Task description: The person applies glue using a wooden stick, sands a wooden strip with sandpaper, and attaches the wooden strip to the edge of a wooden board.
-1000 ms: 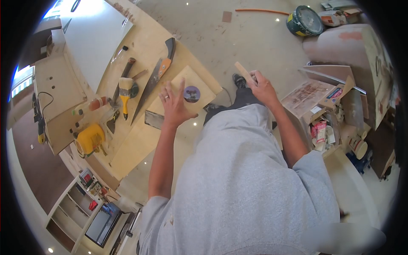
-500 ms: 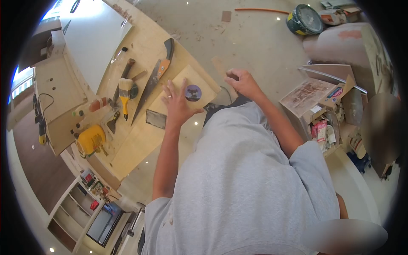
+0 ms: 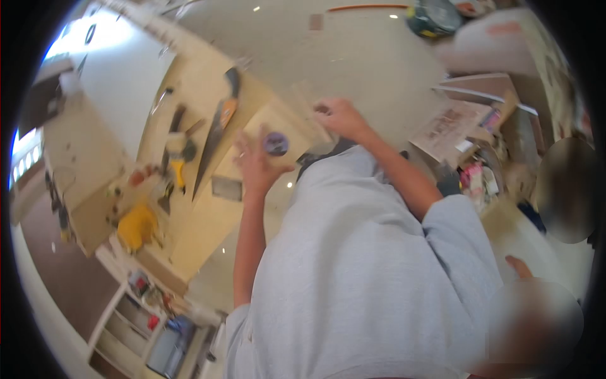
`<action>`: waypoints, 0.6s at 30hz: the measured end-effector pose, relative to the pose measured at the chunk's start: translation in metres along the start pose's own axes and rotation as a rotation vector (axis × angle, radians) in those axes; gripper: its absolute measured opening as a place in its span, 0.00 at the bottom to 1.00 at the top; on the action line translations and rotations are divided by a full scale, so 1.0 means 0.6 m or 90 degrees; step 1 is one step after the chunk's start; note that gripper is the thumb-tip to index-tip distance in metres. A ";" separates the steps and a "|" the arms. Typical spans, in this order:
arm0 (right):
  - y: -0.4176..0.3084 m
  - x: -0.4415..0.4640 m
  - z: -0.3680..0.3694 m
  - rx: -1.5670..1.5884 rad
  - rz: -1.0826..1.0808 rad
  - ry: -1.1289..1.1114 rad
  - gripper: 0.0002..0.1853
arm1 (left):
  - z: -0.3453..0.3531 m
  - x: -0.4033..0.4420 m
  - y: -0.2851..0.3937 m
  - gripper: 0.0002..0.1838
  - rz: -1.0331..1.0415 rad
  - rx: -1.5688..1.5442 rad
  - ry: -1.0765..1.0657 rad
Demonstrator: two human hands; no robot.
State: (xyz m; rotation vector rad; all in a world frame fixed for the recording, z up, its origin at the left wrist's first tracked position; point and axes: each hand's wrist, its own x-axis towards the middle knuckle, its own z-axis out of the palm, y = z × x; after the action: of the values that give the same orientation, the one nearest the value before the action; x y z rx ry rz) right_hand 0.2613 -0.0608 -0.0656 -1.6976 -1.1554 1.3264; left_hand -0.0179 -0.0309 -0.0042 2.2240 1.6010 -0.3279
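My left hand [image 3: 254,167] lies with fingers spread on a pale wooden board [image 3: 297,129], beside a round purple disc [image 3: 276,144] on it. My right hand [image 3: 344,118] is closed in a pinch near the board's right edge. A thin pale strip [image 3: 305,95], blurred, runs beside its fingertips; whether they grip it I cannot tell. Next to my left hand is a dark rectangular block with a pale rim [image 3: 226,188]. A handsaw [image 3: 216,129] lies farther left, then a yellow-handled paintbrush [image 3: 178,172] and a hammer [image 3: 176,120].
The tools lie on a plywood worktop [image 3: 202,221]. A yellow object [image 3: 137,226] sits at its left edge. To my right are boards and a box of packets [image 3: 478,180]; a bucket [image 3: 434,18] stands at the back. Part of another person shows at lower right.
The view has shifted and blurred, moving the worktop scene slightly. My left hand stays spread on the board; my right hand stays pinched. A hand of another person now shows at lower right.
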 end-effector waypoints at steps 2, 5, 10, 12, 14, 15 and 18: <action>0.019 -0.002 -0.014 -0.008 -0.027 0.032 0.19 | 0.005 0.004 0.006 0.82 0.016 0.005 0.001; -0.004 -0.020 -0.020 0.044 -0.017 0.068 0.20 | 0.005 0.000 0.013 0.83 0.012 0.024 -0.003; -0.017 -0.026 -0.018 0.142 0.010 0.222 0.21 | -0.001 -0.004 0.002 0.85 0.033 0.055 -0.001; -0.039 -0.051 -0.014 0.233 0.055 0.245 0.21 | 0.015 -0.007 -0.015 0.84 0.058 0.037 0.025; -0.072 -0.086 -0.025 0.337 0.087 0.237 0.22 | 0.030 -0.002 -0.031 0.83 0.098 0.020 0.055; -0.077 -0.101 -0.021 0.390 0.078 0.229 0.23 | 0.038 -0.001 -0.036 0.84 0.116 0.015 0.075; -0.114 -0.167 0.008 0.519 0.030 0.233 0.20 | 0.018 -0.021 -0.031 0.77 0.120 0.025 0.103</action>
State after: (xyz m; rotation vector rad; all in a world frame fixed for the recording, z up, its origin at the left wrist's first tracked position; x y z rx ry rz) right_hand 0.2320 -0.1283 0.0309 -1.2682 -0.2836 1.2066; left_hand -0.0393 -0.0412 -0.0121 2.4642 1.4571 -0.1305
